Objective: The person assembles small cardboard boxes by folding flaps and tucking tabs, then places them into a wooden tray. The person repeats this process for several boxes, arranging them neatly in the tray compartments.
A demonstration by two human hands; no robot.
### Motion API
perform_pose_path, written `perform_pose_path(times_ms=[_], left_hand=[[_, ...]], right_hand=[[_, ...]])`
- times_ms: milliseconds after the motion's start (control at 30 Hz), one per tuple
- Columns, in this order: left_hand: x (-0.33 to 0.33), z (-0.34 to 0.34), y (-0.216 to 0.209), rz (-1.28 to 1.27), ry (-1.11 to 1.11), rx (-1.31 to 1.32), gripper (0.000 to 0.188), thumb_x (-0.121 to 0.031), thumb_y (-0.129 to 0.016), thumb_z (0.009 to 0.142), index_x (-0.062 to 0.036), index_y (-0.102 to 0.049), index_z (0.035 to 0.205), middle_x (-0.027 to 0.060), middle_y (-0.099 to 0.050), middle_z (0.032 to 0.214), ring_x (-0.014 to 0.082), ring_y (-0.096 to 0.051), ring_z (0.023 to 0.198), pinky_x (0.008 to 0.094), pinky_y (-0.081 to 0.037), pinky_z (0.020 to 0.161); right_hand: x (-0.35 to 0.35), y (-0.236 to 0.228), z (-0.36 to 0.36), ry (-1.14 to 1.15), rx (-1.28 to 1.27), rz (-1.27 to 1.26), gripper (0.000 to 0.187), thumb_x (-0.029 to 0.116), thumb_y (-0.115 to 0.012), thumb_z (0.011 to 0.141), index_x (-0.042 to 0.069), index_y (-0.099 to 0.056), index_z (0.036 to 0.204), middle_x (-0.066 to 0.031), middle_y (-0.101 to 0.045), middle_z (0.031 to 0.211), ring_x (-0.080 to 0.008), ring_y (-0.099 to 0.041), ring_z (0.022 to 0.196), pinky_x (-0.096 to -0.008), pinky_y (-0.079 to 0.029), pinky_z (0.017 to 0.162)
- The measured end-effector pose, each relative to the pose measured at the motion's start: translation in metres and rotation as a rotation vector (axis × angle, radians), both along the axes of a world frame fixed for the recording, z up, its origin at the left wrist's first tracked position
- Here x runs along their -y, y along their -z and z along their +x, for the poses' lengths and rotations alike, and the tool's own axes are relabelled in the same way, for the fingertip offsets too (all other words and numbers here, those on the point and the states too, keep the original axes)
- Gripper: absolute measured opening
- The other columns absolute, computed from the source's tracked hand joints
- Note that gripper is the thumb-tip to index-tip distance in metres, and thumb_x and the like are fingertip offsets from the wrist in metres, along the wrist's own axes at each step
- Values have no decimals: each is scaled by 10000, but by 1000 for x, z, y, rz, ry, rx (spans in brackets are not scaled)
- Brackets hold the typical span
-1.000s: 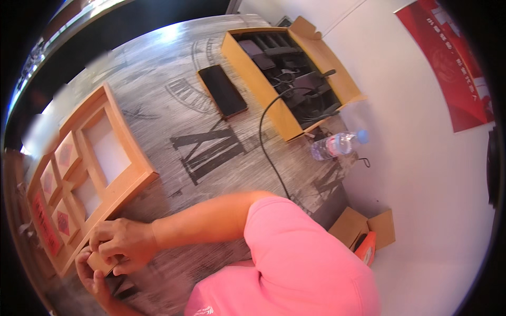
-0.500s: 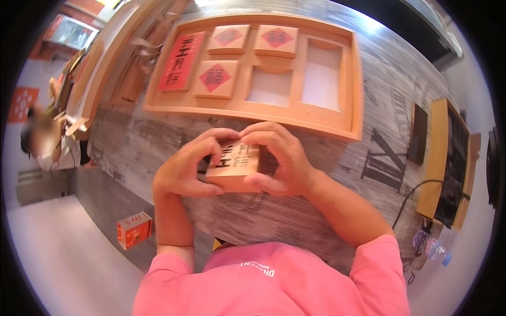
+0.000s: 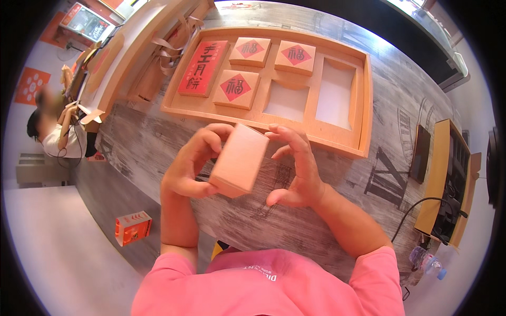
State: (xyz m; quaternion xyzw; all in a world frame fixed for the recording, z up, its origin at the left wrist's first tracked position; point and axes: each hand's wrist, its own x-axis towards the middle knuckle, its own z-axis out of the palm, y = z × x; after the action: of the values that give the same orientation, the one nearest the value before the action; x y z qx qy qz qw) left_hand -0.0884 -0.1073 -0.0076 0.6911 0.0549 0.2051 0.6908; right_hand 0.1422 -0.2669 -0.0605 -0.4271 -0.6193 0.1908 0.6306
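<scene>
At the far left, a red sign [image 3: 32, 86] with white dots is on the wall, and below it a co-worker [image 3: 55, 137] in a white top is near the counter [image 3: 142, 145]. A lit screen [image 3: 87, 22] stands above and behind that person. Lower, past the counter's near edge, is an orange and white carton [image 3: 133, 228]. Farther up the counter, pale ribbons [image 3: 169, 51] lie just left of a wooden tray [image 3: 366, 105].

The left hand [image 3: 187, 166] grips a plain box [image 3: 240, 160], thumb at its lower left corner and fingers at its upper left side. The box is tilted, above the counter and on the near side of the tray. In the tray, a long red box [image 3: 204, 68] fills the left end; next come three square boxes [image 3: 235, 89] with red diamonds on top, then a square and a tall compartment, both with white bottoms.

The right hand [image 3: 295, 168] is spread wide, its thumb apart from the plain box; its index fingertip is close to the upper right corner, and I cannot tell whether they touch.

Farther right lie a dark phone [image 3: 420, 154], a yellow case [image 3: 431, 181] of black items with a cable [image 3: 408, 213] looping out, and a bottle [image 3: 427, 262] with a blue cap.
</scene>
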Motion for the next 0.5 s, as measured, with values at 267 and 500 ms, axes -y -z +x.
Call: perform_pose_path(times_ms=[267, 500], left_hand=[[37, 31, 18, -238, -233, 143, 1411, -299, -997, 680, -22, -87, 1723, 124, -434, 1629, 266, -411, 1532, 419, -309, 1257], [24, 31, 30, 63, -229, 226, 1403, -330, -1023, 673, -36, -130, 1715, 191, -371, 1678, 296, -385, 1541, 439, -338, 1222]], right_hand=[[4, -6, -4, -11, 72, -61, 1264, 506, -1001, 662, 34, -343, 1633, -216, -474, 1538, -357, -590, 1319, -407, -596, 934], [9, -23, 1, 115, 216, -23, 1100, 247, -963, 695, 34, -392, 1610, -233, -472, 1512, -405, -588, 1299, -447, -569, 1001]])
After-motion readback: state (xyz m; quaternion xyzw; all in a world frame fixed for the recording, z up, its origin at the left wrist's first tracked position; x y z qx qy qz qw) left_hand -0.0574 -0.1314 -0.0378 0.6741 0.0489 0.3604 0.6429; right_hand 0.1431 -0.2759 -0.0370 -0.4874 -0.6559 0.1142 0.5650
